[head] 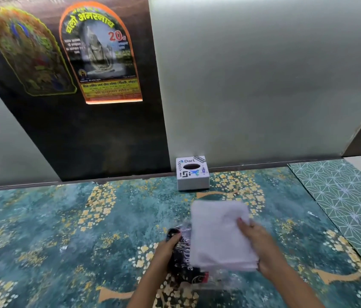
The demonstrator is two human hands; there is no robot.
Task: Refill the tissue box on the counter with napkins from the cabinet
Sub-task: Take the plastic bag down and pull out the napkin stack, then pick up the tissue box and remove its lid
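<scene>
Napkins [219, 236], white, blurred stack, right-hand [257, 238] grip

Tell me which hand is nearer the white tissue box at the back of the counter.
Right. The right hand grips the white napkin stack just in front of the tissue box. The left hand sits lower and further left, holding the dark wrapper.
</scene>
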